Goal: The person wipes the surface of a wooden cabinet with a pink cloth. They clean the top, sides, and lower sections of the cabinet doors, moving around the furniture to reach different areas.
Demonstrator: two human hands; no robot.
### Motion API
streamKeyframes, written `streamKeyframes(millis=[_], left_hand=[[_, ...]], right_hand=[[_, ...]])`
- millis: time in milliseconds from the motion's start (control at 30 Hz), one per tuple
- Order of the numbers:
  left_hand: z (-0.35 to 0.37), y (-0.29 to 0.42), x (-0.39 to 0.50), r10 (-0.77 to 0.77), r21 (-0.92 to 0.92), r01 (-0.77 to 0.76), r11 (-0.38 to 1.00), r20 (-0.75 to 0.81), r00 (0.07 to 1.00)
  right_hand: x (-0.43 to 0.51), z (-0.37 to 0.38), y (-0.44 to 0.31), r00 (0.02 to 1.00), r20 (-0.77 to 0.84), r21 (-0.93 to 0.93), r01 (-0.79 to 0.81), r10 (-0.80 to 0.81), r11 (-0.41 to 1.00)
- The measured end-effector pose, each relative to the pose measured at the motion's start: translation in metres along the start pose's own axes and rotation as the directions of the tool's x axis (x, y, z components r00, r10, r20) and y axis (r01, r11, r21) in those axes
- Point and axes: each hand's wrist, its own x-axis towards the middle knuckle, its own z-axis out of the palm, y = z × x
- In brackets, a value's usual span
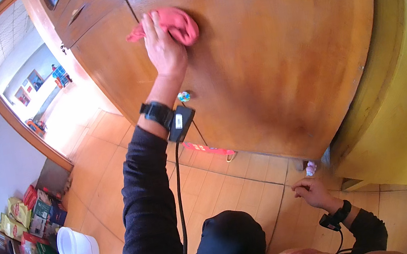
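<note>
My left hand [164,51] presses a bunched pink cloth [181,24] flat on the upper part of a brown wooden cabinet door [255,51]. The fingers lie over the cloth, and part of it sticks out on both sides. Below that wrist, a small round patterned knob [184,96] is fixed near the seam between two doors. Low at the right, my right hand [313,192] hangs above the tiled floor with loosely bent fingers and nothing visible in it. Nearest to it is a small pale purple thing [311,168] by the cabinet's foot.
A yellow panel [396,136] stands right of the cabinet. Under its doors lies a red item [209,149]. At the left, a white bucket [76,245] stands on the tiles beside several bags and boxes [36,217]. A doorway [37,85] opens beyond. A cable [180,198] runs along my left arm.
</note>
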Motion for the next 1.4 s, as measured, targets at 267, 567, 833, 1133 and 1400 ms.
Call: streamKeyframes(millis=[267, 567, 833, 1133, 1400], left_hand=[[0.032, 0.087, -0.014, 0.097, -0.177, -0.100, 0.979, -0.023, 0.995], [-0.012, 0.116, -0.124, 0.513, -0.305, -0.425, 0.852, 0.323, 0.795], [0.032, 0.167, 0.038, 0.223, -0.282, -0.249, 0.927, -0.120, 0.967], [-0.009, 0.182, -0.110, 0.700, -0.450, -0.548, 0.705, 0.318, 0.639], [0.040, 0.244, 0.025, 0.441, -0.317, -0.430, 0.845, -0.038, 0.897]], right_hand=[[-0.003, 0.003, -0.006, 0.998, 0.035, -0.032, -0.047, 0.049, 0.998], [-0.022, -0.011, 0.007, 0.999, -0.042, -0.058, -0.030, 0.027, 0.998], [-0.016, -0.018, 0.008, 1.000, -0.030, -0.142, -0.009, 0.004, 0.990], [-0.026, -0.024, 0.019, 0.993, -0.109, -0.054, -0.055, 0.049, 0.997], [-0.026, -0.036, 0.023, 0.976, -0.162, -0.229, 0.103, -0.142, 0.968]])
